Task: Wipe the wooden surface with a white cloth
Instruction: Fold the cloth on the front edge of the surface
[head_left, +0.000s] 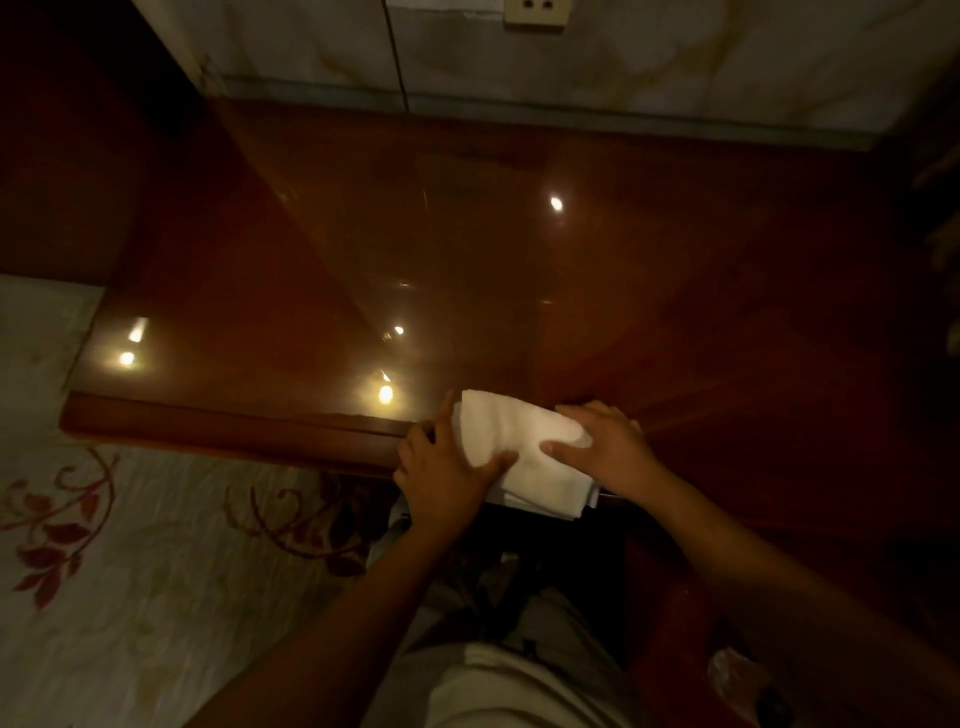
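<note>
A folded white cloth (524, 452) lies over the near edge of a glossy red-brown wooden surface (467, 260). My left hand (447, 473) grips the cloth's left side, thumb on top. My right hand (602, 452) holds the right side, with fingers laid over the top of the cloth. The cloth's lower layers hang past the wood's front edge. Lamp reflections shine on the polished top.
A pale marbled wall (623, 62) with a socket (535, 15) rises behind the surface. A bed cover with a red floral pattern (104, 545) lies to the left. Dark wooden furniture (67, 156) stands at the far left. My light clothing (509, 686) is below.
</note>
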